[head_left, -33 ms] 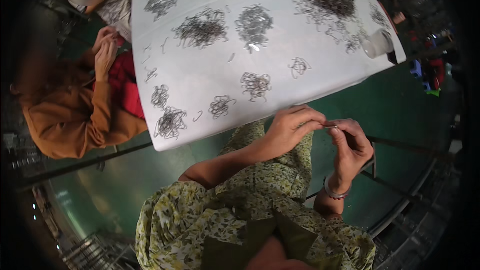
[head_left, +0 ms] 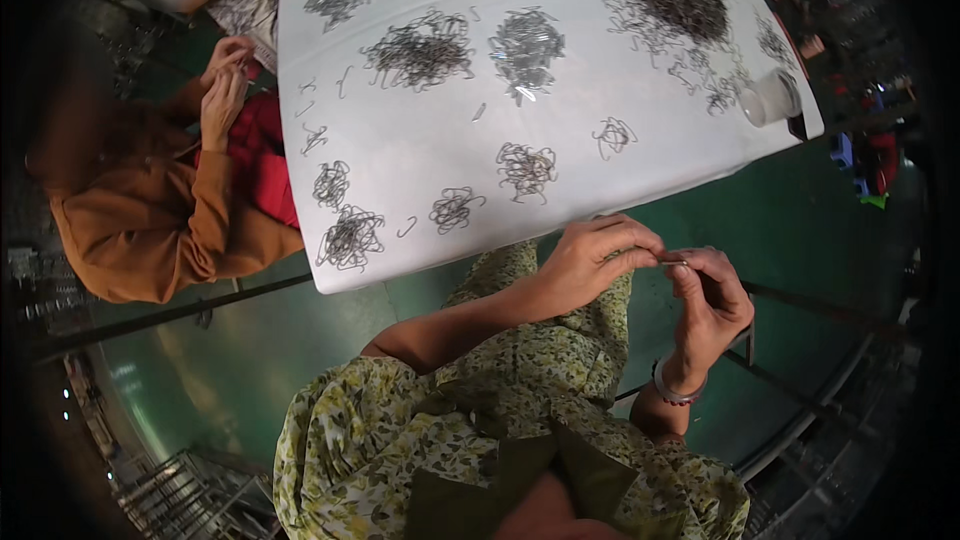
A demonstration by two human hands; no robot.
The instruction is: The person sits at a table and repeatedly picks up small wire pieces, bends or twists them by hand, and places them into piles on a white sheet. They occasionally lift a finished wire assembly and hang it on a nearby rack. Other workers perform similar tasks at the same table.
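Just off the near edge of the table, both of my hands are pinched close together at fingertip level. My left hand (head_left: 598, 258) and my right hand (head_left: 712, 305) meet at a small, thin metal wire piece (head_left: 677, 263), mostly covered by the fingers. Its exact shape is too small to make out. On the white tabletop (head_left: 420, 135) beyond my left hand are a loose heap of bent wire hooks (head_left: 526, 171), a smaller heap (head_left: 452, 209) left of it, and a sparse cluster (head_left: 614, 137) to the right.
Farther back lie a dense dark heap of wire pieces (head_left: 680, 0), a silvery heap (head_left: 527, 48) and a tangled one (head_left: 418, 50). A translucent cup (head_left: 768, 100) lies near the right corner. A co-worker in a brown sleeve (head_left: 212, 195) sits at the left edge, hands together.
The whole view has shifted a little, so the table and heaps appear slightly more to the right. My hands keep the same pinch on the wire piece.
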